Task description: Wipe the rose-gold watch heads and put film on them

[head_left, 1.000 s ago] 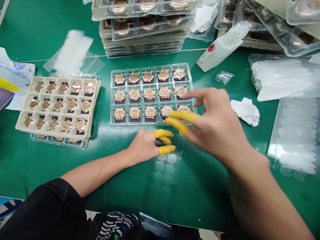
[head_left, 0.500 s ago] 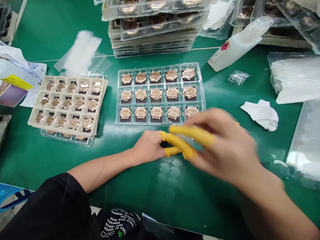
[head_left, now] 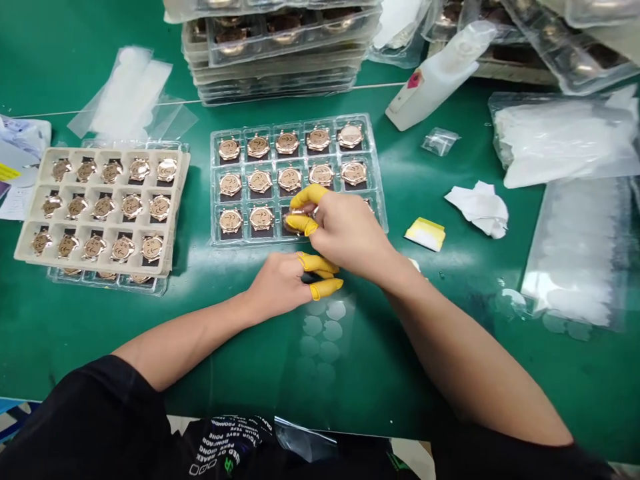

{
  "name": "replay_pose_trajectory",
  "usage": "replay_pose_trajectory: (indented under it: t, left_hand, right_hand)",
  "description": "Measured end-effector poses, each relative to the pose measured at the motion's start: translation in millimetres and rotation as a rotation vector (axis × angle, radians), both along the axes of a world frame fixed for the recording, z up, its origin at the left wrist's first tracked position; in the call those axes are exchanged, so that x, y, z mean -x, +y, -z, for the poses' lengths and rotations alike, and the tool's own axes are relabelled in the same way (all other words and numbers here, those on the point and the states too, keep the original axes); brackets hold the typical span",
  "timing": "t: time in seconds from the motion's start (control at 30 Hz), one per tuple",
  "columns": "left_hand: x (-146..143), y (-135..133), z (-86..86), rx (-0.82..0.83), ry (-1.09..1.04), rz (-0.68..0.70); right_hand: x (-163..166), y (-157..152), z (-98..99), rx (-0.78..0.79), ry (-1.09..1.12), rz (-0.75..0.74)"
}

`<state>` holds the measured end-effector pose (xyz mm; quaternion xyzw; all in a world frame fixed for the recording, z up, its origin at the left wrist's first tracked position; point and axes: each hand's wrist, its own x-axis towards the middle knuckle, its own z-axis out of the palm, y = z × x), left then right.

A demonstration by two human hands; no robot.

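Right hand (head_left: 345,227): over the bottom row of the clear plastic tray (head_left: 215,233), yellow-capped fingers (head_left: 305,197) together in a pinch on a watch case (head_left: 299,215), mostly hidden behind them.
Left hand (head_left: 277,287): low on the green table (head_left: 575,387), just below the tray's near edge; fingers (head_left: 320,263) loosely curled and slightly apart, with a dark patch between them, unclear whether shadow or object.
Pinched case: third slot from the left, bottom row, at or just above its slot.
Around: more watch cases (head_left: 290,179) in neighbouring slots; a beige tray (head_left: 25,250) to the left; a stack of trays (head_left: 275,80) towards the far edge; a white spray bottle (head_left: 435,77) and crumpled tissue (head_left: 480,210) to the right; a sheet of round clear stickers (head_left: 320,330) below the left hand.
Risk: probably a slip from such a narrow pinch on smooth metal, with the case dropping onto its neighbours and scratching them.
Risk: possibly a knock from either hand against the tray, enough to jolt cases from their slots.
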<state>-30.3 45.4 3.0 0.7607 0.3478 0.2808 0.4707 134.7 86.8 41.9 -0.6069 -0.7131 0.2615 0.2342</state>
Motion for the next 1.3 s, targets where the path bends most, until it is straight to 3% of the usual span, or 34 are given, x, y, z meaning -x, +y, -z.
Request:
replay_pose_trajectory:
  t: [0.1,0.23,0.37,0.5,0.57,0.67,0.73,0.8,0.87,1.03,1.17,1.23,1.3]
  left_hand:
    - [0.1,1.2,-1.3,0.106,-0.019,-0.074]
    - [-1.0,2.2,1.4,0.203,-0.077,-0.080]
    - [-1.3,2.3,5.0,0.159,-0.116,-0.036]
    - [-0.2,1.5,6.0,0.125,-0.119,-0.083]
    - [0.5,0.3,5.5,0.059,-0.093,-0.084]
    - [1.1,-1.2,4.0,-0.036,-0.028,-0.075]
    - [0.7,-0.9,3.0,0.023,-0.022,-0.078]
    - [-0.4,0.8,2.5,0.146,-0.053,-0.086]
    - [-1.7,3.1,2.5,0.244,-0.099,-0.082]
    - [-2.3,5.7,3.3,0.363,-0.188,-0.110]
    - [-1.5,7.0,2.0,0.477,-0.245,-0.117]
    - [-1.9,8.8,1.8,0.536,-0.288,-0.112]
    - [-2.8,10.8,2.5,0.572,-0.327,-0.133]
  right_hand:
    - [-19.8,-24.8,-7.0,0.046,0.363,0.122]
    - [-38.2,-71.0,2.5,0.254,0.733,0.241]
    - [-26.6,-90.6,20.6,0.382,0.914,0.396]
    - [-7.9,-92.2,28.3,0.353,0.966,0.472]
    - [-11.2,-95.7,27.9,0.304,0.888,0.451]
    - [-43.3,-104.8,25.5,0.121,0.459,0.168]
    - [-76.3,-110.3,25.9,-0.138,0.098,0.002]
    - [-107.4,-112.8,29.3,-0.360,-0.176,0.031]
    - [-128.9,-112.8,34.0,-0.461,-0.323,0.037]
    - [-137.5,-125.6,39.2,-0.401,-0.248,-0.102]
    - [-133.7,-141.2,39.3,-0.349,-0.257,0.015]
    - [-138.7,-122.8,33.9,-0.403,-0.219,0.093]
    - [-148.2,-76.0,19.5,-0.497,-0.132,0.185]
